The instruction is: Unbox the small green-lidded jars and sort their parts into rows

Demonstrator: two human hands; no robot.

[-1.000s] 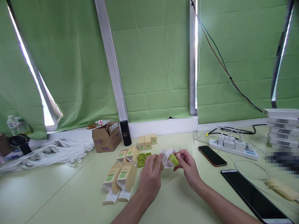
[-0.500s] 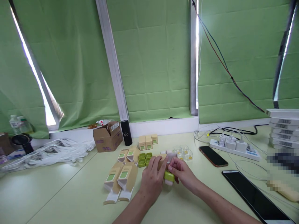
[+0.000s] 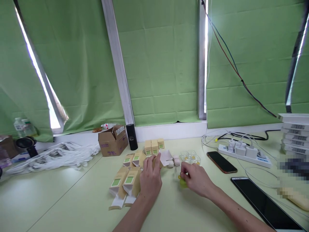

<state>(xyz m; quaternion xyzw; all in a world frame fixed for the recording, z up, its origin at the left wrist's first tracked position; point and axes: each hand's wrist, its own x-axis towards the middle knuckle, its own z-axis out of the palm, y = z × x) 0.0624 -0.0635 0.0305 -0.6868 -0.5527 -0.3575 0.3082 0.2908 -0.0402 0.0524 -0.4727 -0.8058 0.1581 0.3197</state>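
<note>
Green piece [image 3: 183, 183] pinched by right hand [image 3: 196, 179]; left hand [image 3: 151, 178] half-open, hold unclear. Drop risked toward near edge of surface [image 3: 79, 199] if loosened.

Bare hands [image 3: 151, 178], bare forearms [image 3: 223, 200], small moles [image 3: 238, 208]

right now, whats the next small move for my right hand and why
I'd probably firm up the right hand's grip on the green piece before shifting it. The piece shows just below the curled fingers, partly hidden and blurred, so how securely it is held is unclear. The left hand is apart from it, beside the white flap, so it isn't steadying the piece.
</note>
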